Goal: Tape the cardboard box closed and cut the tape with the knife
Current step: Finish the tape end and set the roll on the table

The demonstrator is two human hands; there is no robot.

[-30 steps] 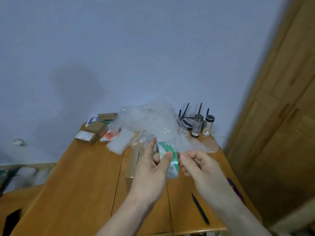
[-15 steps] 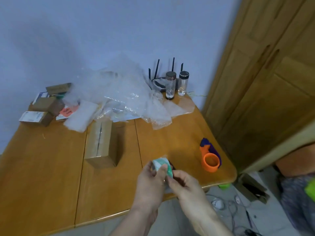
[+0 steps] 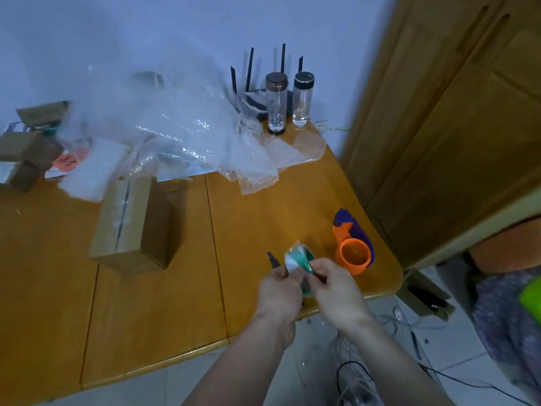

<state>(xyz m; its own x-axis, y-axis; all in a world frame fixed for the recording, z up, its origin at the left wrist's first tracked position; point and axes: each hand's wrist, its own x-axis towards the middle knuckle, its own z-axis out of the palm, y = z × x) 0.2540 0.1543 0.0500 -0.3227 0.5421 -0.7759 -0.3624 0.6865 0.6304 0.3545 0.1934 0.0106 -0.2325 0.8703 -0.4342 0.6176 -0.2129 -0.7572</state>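
A brown cardboard box [image 3: 133,222] stands on the wooden table [image 3: 164,303], left of centre, flaps down with a seam along its top. Both hands hold a green and white tape roll [image 3: 298,262] near the table's front right edge. My left hand [image 3: 279,290] grips the roll from the left. My right hand [image 3: 336,285] pinches it from the right. A dark pointed knife [image 3: 272,259] lies on the table just behind my left hand, mostly hidden. The hands are well to the right of the box.
An orange and purple tape dispenser [image 3: 352,244] sits at the table's right edge. Crumpled plastic wrap [image 3: 181,127], two glass bottles [image 3: 276,104], a router and small boxes [image 3: 23,148] crowd the back. A wooden door [image 3: 453,127] stands right; cables lie on the floor.
The view has tilted further down and right. Both hands with the tape roll have stayed together near the table's front right edge.
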